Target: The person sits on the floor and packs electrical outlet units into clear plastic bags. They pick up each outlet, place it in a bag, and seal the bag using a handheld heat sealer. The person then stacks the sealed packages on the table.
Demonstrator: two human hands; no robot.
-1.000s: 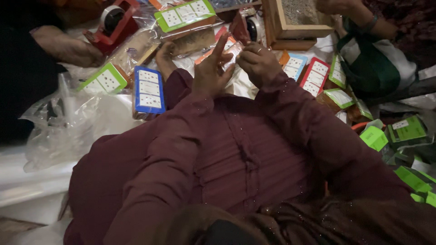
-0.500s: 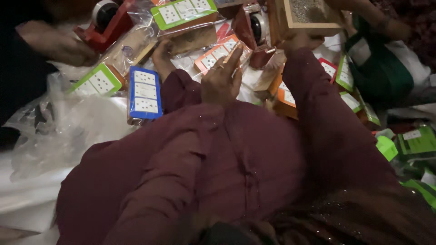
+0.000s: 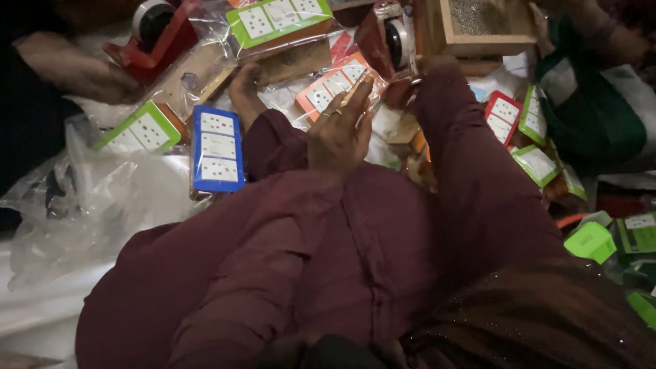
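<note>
Orange pack point(image 3: 335, 87) lies in the heap past the knee, its near end under the left fingertips. It is a clear bag with an orange-edged card of white squares inside.

Nearest the viewer is dark maroon cloth point(image 3: 328, 260), draped over the person's lap and knees. The left hand point(image 3: 339, 130) rests on it at the knee, palm down, fingers straight and loosely spread, closed on nothing, with the tips touching the orange pack. The right arm, in a maroon sleeve point(image 3: 471, 171), reaches forward to the wooden box point(image 3: 478, 31); the right hand itself is hidden at the box's near edge, so I cannot tell how its fingers stand.

Left of the knee a blue pack point(image 3: 217, 147) lies flat, and further left a green pack point(image 3: 140, 128). Crumpled clear plastic point(image 3: 102, 198) spreads below them. A bare foot point(image 3: 244, 92) shows beyond the blue pack.

On the right lie a red pack point(image 3: 503, 113) and several green ones point(image 3: 540, 164).

Farther off, a larger green-edged pack point(image 3: 277, 20) sits at the top. A red tape dispenser point(image 3: 157, 34) stands at top left, with another person's hand point(image 3: 75, 72) just beside it. A second dispenser point(image 3: 389, 41) stands just left of the box.
</note>
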